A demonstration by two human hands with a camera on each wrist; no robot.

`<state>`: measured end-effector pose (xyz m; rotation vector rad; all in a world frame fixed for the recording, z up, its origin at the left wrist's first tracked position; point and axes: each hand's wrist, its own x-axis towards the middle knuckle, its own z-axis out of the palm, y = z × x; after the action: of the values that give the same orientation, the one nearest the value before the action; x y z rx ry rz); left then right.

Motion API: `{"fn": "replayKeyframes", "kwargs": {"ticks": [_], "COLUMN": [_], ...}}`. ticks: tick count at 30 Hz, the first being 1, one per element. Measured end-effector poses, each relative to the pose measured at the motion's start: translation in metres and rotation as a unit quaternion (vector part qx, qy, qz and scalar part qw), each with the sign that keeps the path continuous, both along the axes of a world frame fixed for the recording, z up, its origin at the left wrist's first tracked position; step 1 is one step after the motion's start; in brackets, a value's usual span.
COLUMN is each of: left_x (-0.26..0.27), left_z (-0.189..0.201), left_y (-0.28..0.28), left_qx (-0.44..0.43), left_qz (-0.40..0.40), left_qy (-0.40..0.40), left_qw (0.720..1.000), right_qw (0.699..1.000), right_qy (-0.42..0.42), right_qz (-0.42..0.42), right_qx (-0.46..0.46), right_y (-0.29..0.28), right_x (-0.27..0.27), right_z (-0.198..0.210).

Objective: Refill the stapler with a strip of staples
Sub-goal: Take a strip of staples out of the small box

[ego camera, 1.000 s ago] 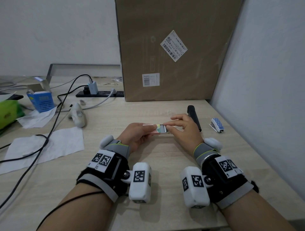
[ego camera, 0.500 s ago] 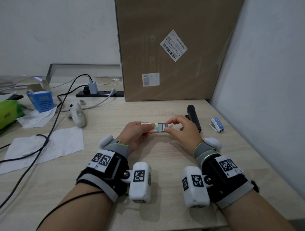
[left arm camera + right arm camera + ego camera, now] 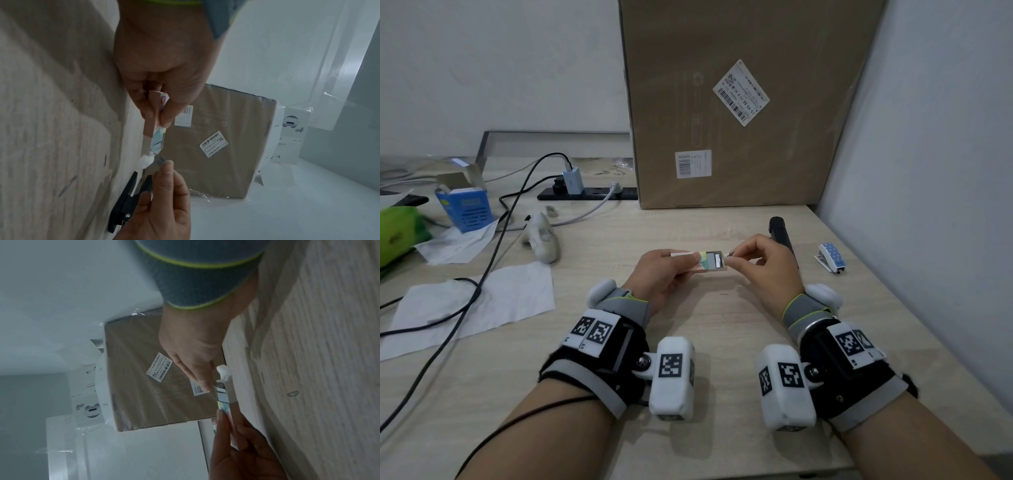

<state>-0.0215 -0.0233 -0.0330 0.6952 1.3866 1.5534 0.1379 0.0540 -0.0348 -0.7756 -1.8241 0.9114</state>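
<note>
My left hand (image 3: 659, 274) grips the staple box (image 3: 702, 263), its tray open toward my right hand (image 3: 763, 265), whose fingers (image 3: 736, 262) pinch a strip at the tray's mouth. The stapler (image 3: 781, 236) lies on the surface just beyond my right hand.

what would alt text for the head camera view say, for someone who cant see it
Two hands hold a small staple box above a wooden desk: the left hand grips it, the right hand pinches its slid-out tray. A black stapler lies behind the right hand, before a cardboard box.
</note>
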Motion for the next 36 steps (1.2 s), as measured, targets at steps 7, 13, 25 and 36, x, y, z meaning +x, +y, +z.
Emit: {"fn": "replayKeyframes", "kwargs": {"ticks": [7,13,25,36], "left_x": [-0.012,-0.007,0.003,0.007], "left_z": [-0.003,-0.001,0.002,0.005], "left_y": [0.000,0.000,0.000,0.001], "left_qx": [0.010,-0.003,0.012,0.036], "left_qz": [0.053,0.015,-0.019,-0.021], "left_qy": [-0.018,-0.008,0.027,0.050], "left_qw": [0.998,1.000,0.999,0.998], "right_qw": [0.995,0.994,0.993,0.997], "right_qy": [-0.045,-0.095,-0.088,-0.067], "right_qz": [-0.036,-0.058,-0.030,-0.038], "right_qx": [-0.078,0.011,0.078,0.030], "right_y": [0.007,0.005,-0.003,0.001], "right_x": [-0.001,0.004,-0.001,-0.002], "right_z": [-0.007,-0.003,0.003,-0.001]}}
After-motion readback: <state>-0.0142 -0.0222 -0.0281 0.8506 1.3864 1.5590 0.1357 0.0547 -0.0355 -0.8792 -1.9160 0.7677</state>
